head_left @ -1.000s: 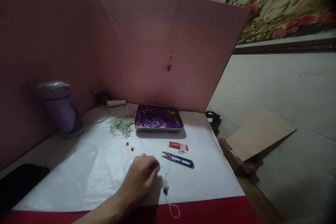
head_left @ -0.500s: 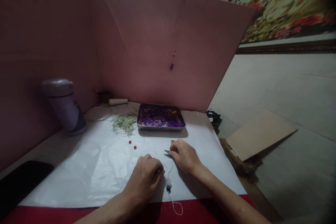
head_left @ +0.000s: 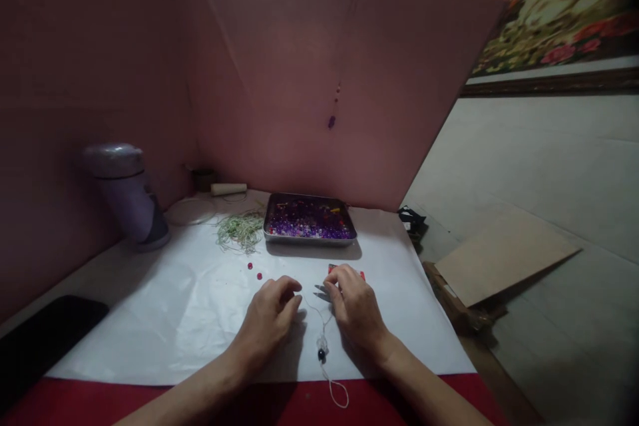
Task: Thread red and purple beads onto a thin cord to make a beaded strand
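My right hand is closed round small metal scissors, whose parted blades point left. A red item shows just behind that hand. My left hand is raised a little over the white sheet, thumb and forefinger slightly apart at the tips, nothing visible between them. Between the hands lies a thin pale cord with a clear bead cluster and a black bead on it. The cord ends in a loop near the front edge. Two red beads rest beyond my left hand.
A metal tray of purple beads stands at the back, beside tangled green threads. At left are a purple bottle and a black flat object. A beaded string hangs on the pink panel.
My left hand has moved up and away from the beaded cord, and its thumb and forefinger have parted. More of the red item shows behind my right hand. The view has shifted slightly.
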Demonstrator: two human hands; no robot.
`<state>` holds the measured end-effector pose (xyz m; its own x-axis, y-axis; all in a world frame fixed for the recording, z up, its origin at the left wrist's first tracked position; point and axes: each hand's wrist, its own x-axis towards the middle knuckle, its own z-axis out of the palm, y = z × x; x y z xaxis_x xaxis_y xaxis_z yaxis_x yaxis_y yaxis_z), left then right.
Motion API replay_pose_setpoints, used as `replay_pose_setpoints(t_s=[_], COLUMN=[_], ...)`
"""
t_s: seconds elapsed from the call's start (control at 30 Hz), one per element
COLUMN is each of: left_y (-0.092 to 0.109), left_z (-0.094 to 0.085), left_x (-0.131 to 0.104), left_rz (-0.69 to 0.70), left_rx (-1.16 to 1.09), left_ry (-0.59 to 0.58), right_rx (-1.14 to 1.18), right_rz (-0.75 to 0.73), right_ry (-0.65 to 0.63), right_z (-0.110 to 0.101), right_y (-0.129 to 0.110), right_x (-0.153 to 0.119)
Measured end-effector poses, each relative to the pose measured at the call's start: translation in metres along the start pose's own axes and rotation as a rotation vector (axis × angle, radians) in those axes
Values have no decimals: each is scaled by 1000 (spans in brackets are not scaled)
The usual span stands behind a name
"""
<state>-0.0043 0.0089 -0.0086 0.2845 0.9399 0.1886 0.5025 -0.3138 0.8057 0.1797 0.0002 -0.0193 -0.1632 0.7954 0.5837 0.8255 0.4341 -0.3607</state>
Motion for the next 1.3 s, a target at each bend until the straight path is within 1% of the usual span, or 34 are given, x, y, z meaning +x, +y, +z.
replay_pose_setpoints(t_s=[0.1, 0.2, 0.3, 0.4, 0.57, 0.6, 0.7, 0.77, 0.83, 0.9, 1.0, 1.07, 1.1, 1.17, 1.3], left_y=[2, 4, 4, 4, 7, 9, 11, 11, 11, 12, 12, 13, 13, 12, 12], left_z=[0, 3, 7, 7, -1, -2, -3, -3, -2, -3, -5, -6, -6, -6, -3], left_x=[2, 1, 0, 1, 0, 0, 0, -1, -1, -2, -3, -2, -2, -1, -3], left_rz=[-20, -18, -27, -11, 1, 13, 60, 78, 101, 145, 222, 246, 249, 252, 255], left_rx=[-79, -110, -135, -142, -103, -81, -6, 24, 42, 59, 78, 86, 92, 105, 119], left_ry=[-22, -58, -42, -31, -29, -28, -29, -31, -27, -26, -37, -35, -34, -33, -36], right_rx=[34, 53, 81, 107, 168, 189, 241, 274, 327, 389, 530, 613, 624, 587, 521], right_rz=[-29, -46, -56, -44, -8, 1, 39, 53, 41, 25, 66, 110, 124, 139, 145], right_ry=[48, 76, 78, 72, 44, 56, 144, 169, 142, 84, -79, -187, -219, -224, -168], right_z=[-4, -6, -6, -6, -7, -7, -10, -13, -16, -17, -15, -13, -12, -12, -12], right_y=[-8, -14, -18, -19, -18, -17, -18, -20, -23, -26, -30, -30, -30, -30, -28], right_x=[-1, -1, -1, -1, -2, -2, -1, -1, -2, -4, -6, -7, -7, -6, -6])
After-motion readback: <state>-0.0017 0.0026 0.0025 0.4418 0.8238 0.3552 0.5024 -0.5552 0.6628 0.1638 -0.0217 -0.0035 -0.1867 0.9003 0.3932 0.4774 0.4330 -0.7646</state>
